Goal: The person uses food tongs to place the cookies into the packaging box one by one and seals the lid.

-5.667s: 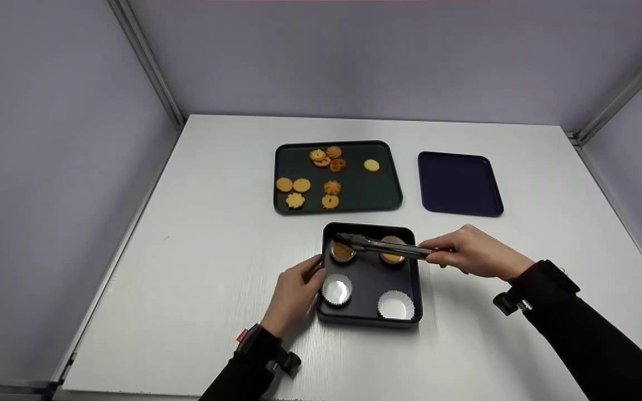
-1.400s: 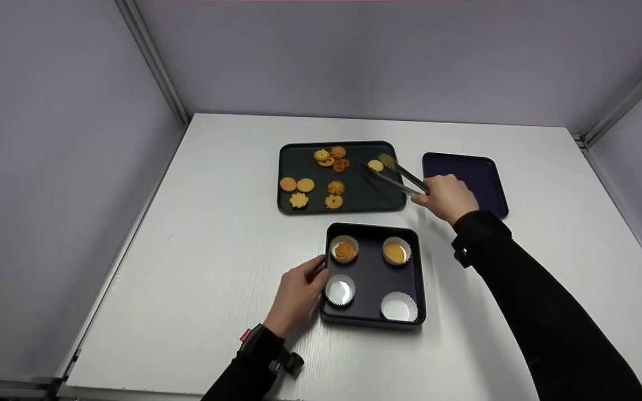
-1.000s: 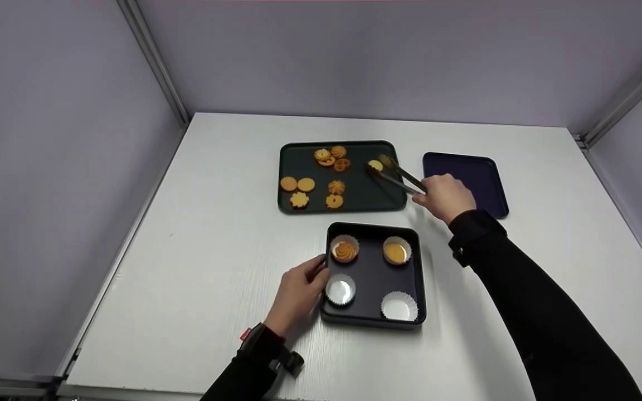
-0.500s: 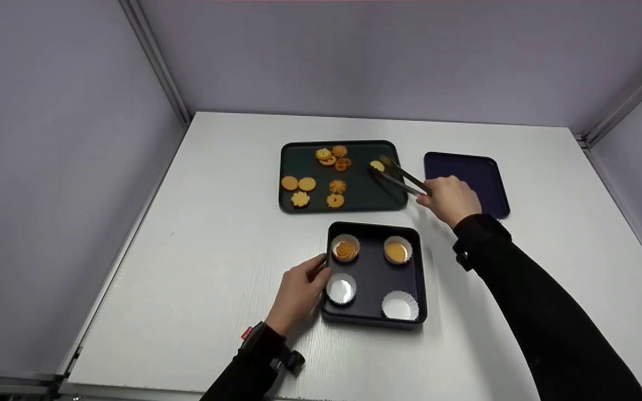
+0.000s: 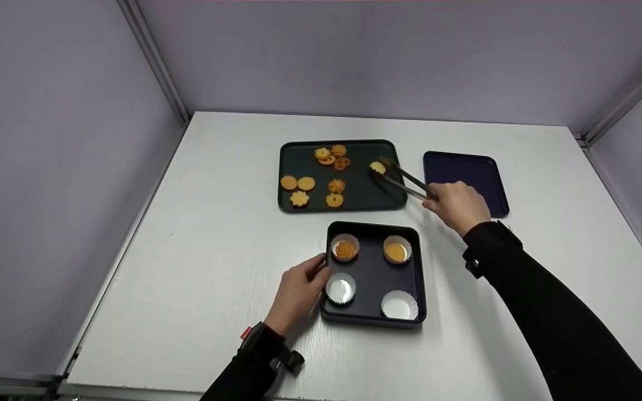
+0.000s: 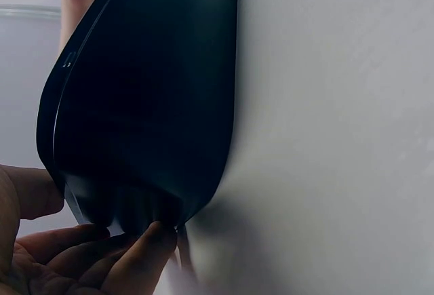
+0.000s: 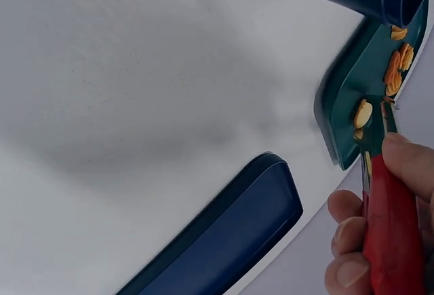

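Note:
In the head view my right hand (image 5: 458,207) grips tongs (image 5: 408,177) whose red handles (image 7: 392,234) show in the right wrist view. The tongs' tips stand either side of a pale round cookie (image 5: 377,166) at the right of the green tray (image 5: 365,197). My left hand (image 5: 298,294) holds the left wall of a dark square baking pan (image 5: 374,278), thumb at its rim and fingers against the outside (image 6: 146,258). In the pan, one paper cup (image 5: 345,248) contains a swirl cookie, another cup (image 5: 397,250) a round cookie. Two front cups (image 5: 341,289) are bare.
Several cookies lie on the green tray, including a pretzel-shaped one (image 5: 342,164), a flower-shaped one (image 5: 299,199) and flat round ones (image 5: 306,183). A dark blue tray (image 5: 466,175) lies to its right. The white table (image 5: 215,250) has panel walls behind and at both sides.
The tongs have gone from the pan's back left cup to the pale cookie on the green tray. Lately my right hand has shifted slightly right and nearer. The left hand keeps its hold.

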Available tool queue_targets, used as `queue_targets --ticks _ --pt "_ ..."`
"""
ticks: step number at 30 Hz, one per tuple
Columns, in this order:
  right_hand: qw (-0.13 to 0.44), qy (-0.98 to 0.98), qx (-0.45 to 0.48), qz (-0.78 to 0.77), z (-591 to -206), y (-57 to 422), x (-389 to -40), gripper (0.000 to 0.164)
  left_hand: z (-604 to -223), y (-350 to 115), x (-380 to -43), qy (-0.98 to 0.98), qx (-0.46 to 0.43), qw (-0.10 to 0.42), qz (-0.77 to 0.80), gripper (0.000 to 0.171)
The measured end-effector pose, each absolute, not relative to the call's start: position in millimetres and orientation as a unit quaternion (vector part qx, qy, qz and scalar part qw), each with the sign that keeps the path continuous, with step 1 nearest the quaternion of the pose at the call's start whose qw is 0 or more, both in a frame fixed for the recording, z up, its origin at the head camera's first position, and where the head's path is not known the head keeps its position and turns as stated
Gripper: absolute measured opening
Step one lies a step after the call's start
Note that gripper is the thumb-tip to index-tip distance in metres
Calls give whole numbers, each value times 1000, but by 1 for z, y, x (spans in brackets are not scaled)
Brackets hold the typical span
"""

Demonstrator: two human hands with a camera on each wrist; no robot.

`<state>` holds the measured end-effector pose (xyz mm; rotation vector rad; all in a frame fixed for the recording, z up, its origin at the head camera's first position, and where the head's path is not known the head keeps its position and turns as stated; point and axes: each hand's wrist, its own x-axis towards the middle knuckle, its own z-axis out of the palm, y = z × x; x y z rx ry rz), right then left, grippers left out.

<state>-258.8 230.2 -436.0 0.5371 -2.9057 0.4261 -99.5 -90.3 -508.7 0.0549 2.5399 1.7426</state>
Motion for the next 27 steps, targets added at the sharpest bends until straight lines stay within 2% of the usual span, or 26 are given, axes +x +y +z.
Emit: queue_targets --ticks 6,11,16,27 --pt "100 -965 197 141 -436 235 -253 23 -508 -91 -100 827 20 28 562 44" --pt "121 -959 214 138 -436 242 -246 15 -509 -91 -99 825 22 29 564 43" --pt "148 -954 230 123 -436 249 -239 28 -510 -91 -99 829 23 30 558 44" --pt "230 -925 288 90 -441 268 -222 41 -508 -89 -100 824 16 31 566 44"
